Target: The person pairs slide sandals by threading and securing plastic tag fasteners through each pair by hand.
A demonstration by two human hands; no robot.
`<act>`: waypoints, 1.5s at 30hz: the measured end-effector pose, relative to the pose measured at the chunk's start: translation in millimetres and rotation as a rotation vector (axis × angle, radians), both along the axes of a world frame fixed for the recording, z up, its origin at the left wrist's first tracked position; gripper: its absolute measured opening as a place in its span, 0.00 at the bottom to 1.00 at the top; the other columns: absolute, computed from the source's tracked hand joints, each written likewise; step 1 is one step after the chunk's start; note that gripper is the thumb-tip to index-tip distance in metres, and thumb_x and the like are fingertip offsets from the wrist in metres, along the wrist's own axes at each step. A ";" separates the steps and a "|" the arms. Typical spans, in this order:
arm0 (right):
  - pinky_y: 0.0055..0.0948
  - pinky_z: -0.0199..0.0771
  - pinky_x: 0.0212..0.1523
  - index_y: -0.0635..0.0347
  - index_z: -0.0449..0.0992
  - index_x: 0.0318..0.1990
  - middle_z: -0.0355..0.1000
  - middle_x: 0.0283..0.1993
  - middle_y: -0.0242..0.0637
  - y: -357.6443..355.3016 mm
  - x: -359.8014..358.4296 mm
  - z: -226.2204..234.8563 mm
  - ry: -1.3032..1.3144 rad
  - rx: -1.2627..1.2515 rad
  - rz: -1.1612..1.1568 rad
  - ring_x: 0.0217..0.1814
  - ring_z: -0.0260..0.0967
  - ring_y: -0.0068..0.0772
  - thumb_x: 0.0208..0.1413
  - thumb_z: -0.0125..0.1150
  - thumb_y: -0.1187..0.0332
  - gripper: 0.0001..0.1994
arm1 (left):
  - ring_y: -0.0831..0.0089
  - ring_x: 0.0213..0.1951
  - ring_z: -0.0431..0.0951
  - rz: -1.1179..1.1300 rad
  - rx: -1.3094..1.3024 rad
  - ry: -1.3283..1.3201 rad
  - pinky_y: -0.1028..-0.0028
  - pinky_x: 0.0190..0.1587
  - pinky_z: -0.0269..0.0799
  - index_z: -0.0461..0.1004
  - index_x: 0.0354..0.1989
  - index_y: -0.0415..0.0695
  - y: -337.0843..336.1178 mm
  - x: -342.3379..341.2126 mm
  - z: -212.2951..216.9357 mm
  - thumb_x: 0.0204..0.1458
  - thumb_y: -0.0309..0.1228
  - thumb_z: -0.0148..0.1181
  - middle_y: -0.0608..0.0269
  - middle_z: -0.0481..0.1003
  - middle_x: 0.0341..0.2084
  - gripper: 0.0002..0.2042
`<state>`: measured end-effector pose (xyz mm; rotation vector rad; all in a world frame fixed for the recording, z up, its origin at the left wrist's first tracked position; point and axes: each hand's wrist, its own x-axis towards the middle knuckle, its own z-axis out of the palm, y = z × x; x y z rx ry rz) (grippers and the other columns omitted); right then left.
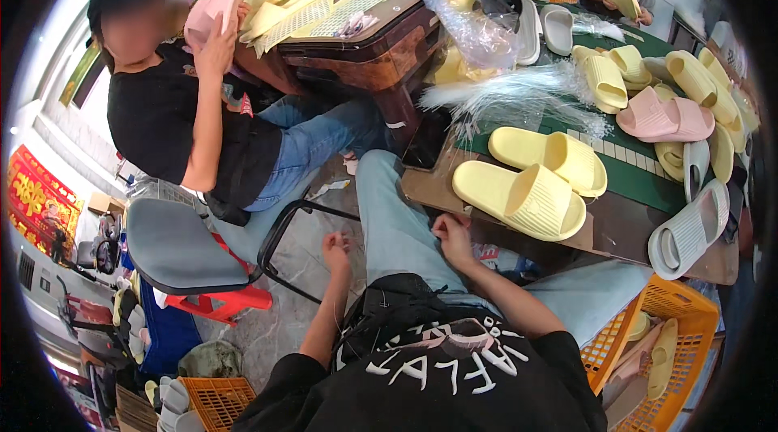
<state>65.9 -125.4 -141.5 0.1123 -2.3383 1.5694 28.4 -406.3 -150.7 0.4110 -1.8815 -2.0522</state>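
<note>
Slippers (548,203), yellow, slanted lengthwise, toes lower-right, left fingers (336,240) curled, right fingers (443,227) curled, grip unclear

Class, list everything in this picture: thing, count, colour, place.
Front slides: two, yellow, table's near edge
Strapped slide: one, grey, table's right corner
Slide pile: many, mostly yellow, table's right side
Plastic strands: one bundle, clear, mid-table
Smartphone: one, black, table's left edge
Table: one, green-topped, right
Desk: one, brown, top centre
Co-workers: at least two, dark and grey tops, upper left, upper right
Chair: one, grey, left
Stool: one, red, under chair
Crates: at least three, orange, lower right, lower left, top
Banner: one, red, far left
Left hand: one, bare, left of thigh
Right hand: one, bare, over thigh
</note>
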 end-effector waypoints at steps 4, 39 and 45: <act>0.44 0.68 0.40 0.62 0.72 0.37 0.72 0.34 0.49 30.2 5.0 -21.2 -0.377 0.310 -0.022 0.39 0.70 0.51 0.53 0.50 0.64 0.11 | 0.72 0.20 0.72 0.093 0.057 0.213 0.76 0.22 0.67 0.61 0.35 0.43 -23.0 -2.9 32.3 0.55 0.31 0.49 0.57 0.73 0.23 0.06; 0.17 0.37 0.17 0.62 0.69 0.31 0.48 0.15 0.19 49.2 86.7 172.3 -0.299 -1.162 0.438 0.15 0.40 0.12 0.62 0.41 0.58 0.17 | 0.80 0.13 0.65 -0.742 -0.137 0.333 0.82 0.15 0.61 0.62 0.35 0.43 156.4 -20.7 265.2 0.56 0.28 0.49 0.66 0.66 0.15 0.04; 0.17 0.39 0.18 0.64 0.69 0.31 0.50 0.15 0.20 105.2 116.5 172.0 -0.260 -1.033 0.305 0.15 0.40 0.12 0.61 0.44 0.63 0.14 | 0.81 0.12 0.63 -0.680 -0.076 0.328 0.82 0.14 0.59 0.62 0.34 0.43 152.6 -31.2 249.0 0.56 0.28 0.49 0.68 0.64 0.14 0.04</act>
